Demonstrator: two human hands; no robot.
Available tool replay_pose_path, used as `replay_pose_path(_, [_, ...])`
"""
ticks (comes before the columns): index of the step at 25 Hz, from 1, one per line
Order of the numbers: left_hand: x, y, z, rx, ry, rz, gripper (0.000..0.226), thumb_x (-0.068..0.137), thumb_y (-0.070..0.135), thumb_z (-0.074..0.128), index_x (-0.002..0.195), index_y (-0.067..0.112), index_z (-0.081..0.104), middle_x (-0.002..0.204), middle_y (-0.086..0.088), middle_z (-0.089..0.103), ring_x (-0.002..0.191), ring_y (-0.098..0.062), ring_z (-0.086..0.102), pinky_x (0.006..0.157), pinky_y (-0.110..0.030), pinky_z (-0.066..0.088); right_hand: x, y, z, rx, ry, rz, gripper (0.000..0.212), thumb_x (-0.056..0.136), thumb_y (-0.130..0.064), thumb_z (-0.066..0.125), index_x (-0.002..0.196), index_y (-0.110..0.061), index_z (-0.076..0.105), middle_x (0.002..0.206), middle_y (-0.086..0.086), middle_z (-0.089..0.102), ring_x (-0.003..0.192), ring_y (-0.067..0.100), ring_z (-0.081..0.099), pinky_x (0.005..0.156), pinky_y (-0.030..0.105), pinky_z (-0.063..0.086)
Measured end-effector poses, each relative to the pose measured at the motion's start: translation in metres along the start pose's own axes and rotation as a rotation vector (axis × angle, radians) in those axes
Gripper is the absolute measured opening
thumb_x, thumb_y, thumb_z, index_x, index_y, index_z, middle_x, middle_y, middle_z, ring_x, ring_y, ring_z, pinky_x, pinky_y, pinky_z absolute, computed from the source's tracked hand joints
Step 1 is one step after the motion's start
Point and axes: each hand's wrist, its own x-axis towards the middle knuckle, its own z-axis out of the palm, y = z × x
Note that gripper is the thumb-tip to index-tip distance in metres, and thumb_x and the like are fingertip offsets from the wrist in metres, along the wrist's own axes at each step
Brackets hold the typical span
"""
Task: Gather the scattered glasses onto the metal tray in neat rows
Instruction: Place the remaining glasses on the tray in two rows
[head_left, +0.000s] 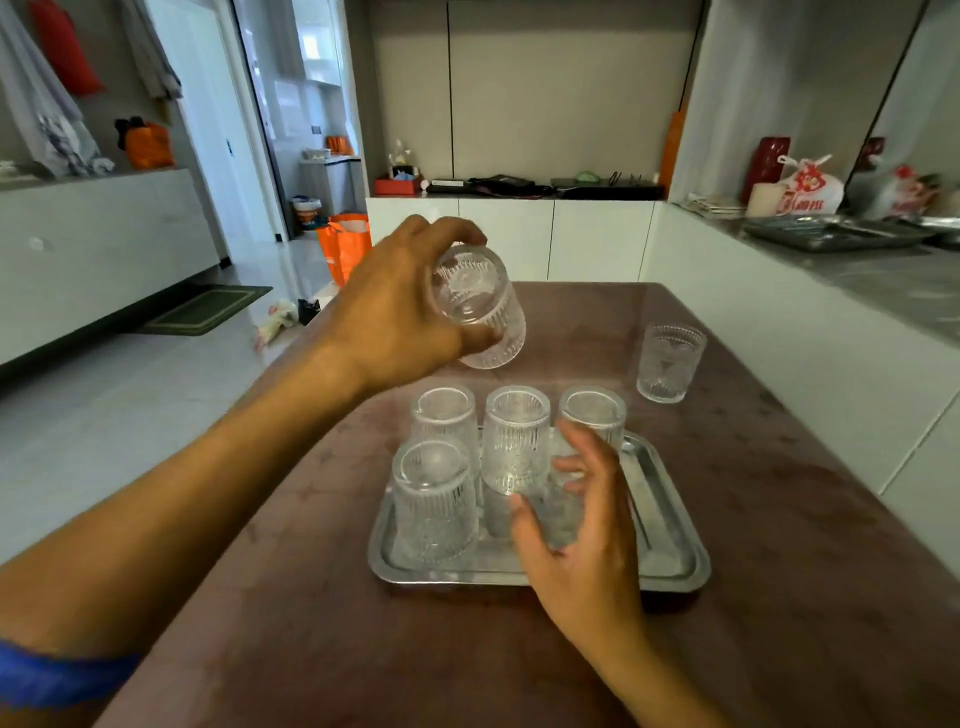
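A metal tray lies on the brown table. Several ribbed clear glasses stand upside down on it: three in the back row and one at the front left. My right hand curls around another glass at the front middle of the tray. My left hand holds a tilted glass in the air beyond the tray. One more glass stands alone on the table, to the back right of the tray.
A grey counter with metal trays and bags runs along the right of the table. White cabinets stand behind. To the left, an orange bag and a green mat lie on the tiled floor.
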Motion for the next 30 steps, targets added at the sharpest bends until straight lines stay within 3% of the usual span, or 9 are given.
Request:
replay_pose_path(3, [-0.065,0.036,-0.016,-0.063,0.007,0.108,0.075,0.061,0.047,0.082,0.128,0.027,0.054,0.118,0.0,0.058,0.107,-0.018,0.056,0.09,-0.041,0.05,0.016,-0.022,-0.011,-0.016,0.097,-0.072,0.086,0.076,-0.026,0.08,0.144,-0.012,0.031,0.144,0.012,0.044,0.127,0.028,0.049,0.099,0.046,0.047])
replay_pose_path(5, [-0.091,0.051,-0.012,-0.078,0.007,0.153,0.074,0.063,0.043,0.081,0.129,0.026,0.054,0.114,0.001,0.057,0.107,-0.02,0.055,0.089,-0.045,0.048,0.027,-0.036,-0.019,-0.105,0.124,-0.215,0.08,0.076,-0.032,0.073,0.141,-0.009,0.033,0.141,0.012,0.045,0.126,0.03,0.048,0.096,0.054,0.048])
replay_pose_path(7, [-0.103,0.061,-0.005,-0.075,0.022,0.166,0.072,0.065,0.04,0.081,0.13,0.026,0.053,0.112,0.002,0.056,0.105,-0.02,0.053,0.087,-0.044,0.047,0.034,-0.047,-0.026,-0.189,0.104,-0.352,0.071,0.077,-0.033,0.068,0.136,-0.007,0.038,0.133,0.012,0.051,0.119,0.028,0.05,0.097,0.049,0.047])
replay_pose_path(9, [-0.108,0.061,0.0,-0.129,0.0,0.186,0.072,0.069,0.042,0.079,0.133,0.029,0.048,0.119,0.004,0.056,0.109,-0.016,0.051,0.091,-0.037,0.047,0.038,-0.051,-0.034,-0.224,0.039,-0.38,0.065,0.078,-0.038,0.068,0.13,-0.005,0.048,0.125,0.013,0.06,0.11,0.028,0.056,0.096,0.031,0.045])
replay_pose_path(12, [-0.112,0.032,0.001,-0.291,-0.111,0.125,0.068,0.077,0.053,0.071,0.136,0.037,0.042,0.128,0.017,0.051,0.117,-0.005,0.05,0.098,-0.027,0.046,0.038,-0.043,-0.045,-0.18,-0.065,-0.182,0.059,0.073,-0.044,0.074,0.122,-0.014,0.059,0.116,0.004,0.066,0.102,0.023,0.061,0.085,0.034,0.053])
replay_pose_path(16, [-0.134,-0.02,0.014,-0.02,-0.273,0.017,0.056,0.08,0.041,0.073,0.13,0.023,0.056,0.134,0.005,0.054,0.126,-0.017,0.05,0.104,-0.036,0.044,0.034,-0.022,-0.042,-0.126,-0.164,0.145,0.057,0.065,-0.042,0.086,0.113,-0.031,0.057,0.11,-0.01,0.066,0.097,0.017,0.063,0.077,0.043,0.055])
replay_pose_path(20, [-0.143,-0.031,0.028,0.018,-0.244,0.049,0.048,0.081,0.029,0.075,0.126,0.017,0.062,0.132,0.0,0.059,0.122,-0.022,0.053,0.099,-0.039,0.048,0.027,-0.008,-0.021,-0.164,-0.205,0.117,0.057,0.065,-0.042,0.086,0.113,-0.032,0.056,0.11,-0.014,0.064,0.098,0.016,0.061,0.075,0.024,0.047])
replay_pose_path(24, [-0.143,-0.035,0.031,0.029,-0.196,0.09,0.044,0.082,0.019,0.075,0.124,0.014,0.063,0.128,-0.002,0.062,0.118,-0.023,0.054,0.095,-0.037,0.05,0.021,0.005,-0.009,-0.192,-0.281,0.162,0.058,0.069,-0.044,0.082,0.117,-0.035,0.052,0.118,-0.01,0.063,0.107,0.017,0.057,0.081,0.03,0.047])
replay_pose_path(30, [-0.146,-0.038,0.036,0.056,-0.166,0.141,0.044,0.082,0.023,0.074,0.123,0.017,0.062,0.126,0.001,0.062,0.115,-0.021,0.053,0.093,-0.033,0.049,0.014,0.015,0.0,-0.216,-0.393,0.19,0.064,0.072,-0.048,0.08,0.123,-0.039,0.042,0.128,-0.01,0.057,0.111,0.013,0.051,0.078,0.023,0.037])
